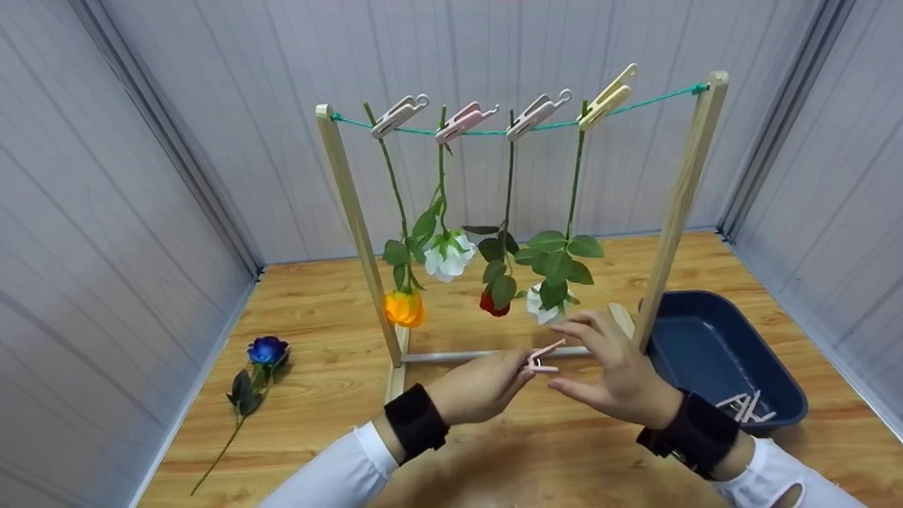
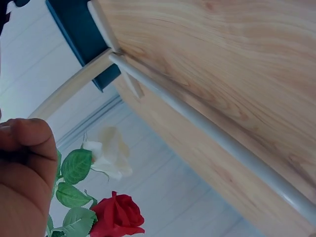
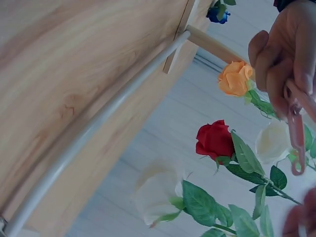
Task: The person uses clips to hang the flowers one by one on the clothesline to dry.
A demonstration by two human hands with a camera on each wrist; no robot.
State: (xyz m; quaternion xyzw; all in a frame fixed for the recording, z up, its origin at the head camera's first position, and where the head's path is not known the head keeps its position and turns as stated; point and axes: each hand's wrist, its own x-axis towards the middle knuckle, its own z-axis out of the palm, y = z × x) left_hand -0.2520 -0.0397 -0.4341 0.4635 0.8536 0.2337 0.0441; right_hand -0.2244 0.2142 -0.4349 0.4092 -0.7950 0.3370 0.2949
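Note:
My left hand [image 1: 487,384] pinches a pink clothespin [image 1: 542,358] by one end, in front of the wooden frame. The clothespin's free ends point right, spread apart. My right hand [image 1: 617,370] is just right of it, thumb and fingers parted around those ends, with a gap still visible. In the right wrist view the clothespin [image 3: 296,138] hangs from the left hand's fingers [image 3: 276,79]. Behind the hands, an orange rose [image 1: 404,309], a white flower [image 1: 449,255], a red rose [image 1: 495,302] and another white rose [image 1: 543,303] hang upside down by clipped stems.
A green cord [image 1: 656,101] runs between two wooden posts [image 1: 681,204], carrying grey, pink and yellow clothespins [image 1: 607,106]. At right stands a dark blue basin [image 1: 712,346] with several pale clothespins [image 1: 748,408]. A blue rose [image 1: 267,351] lies on the table at left.

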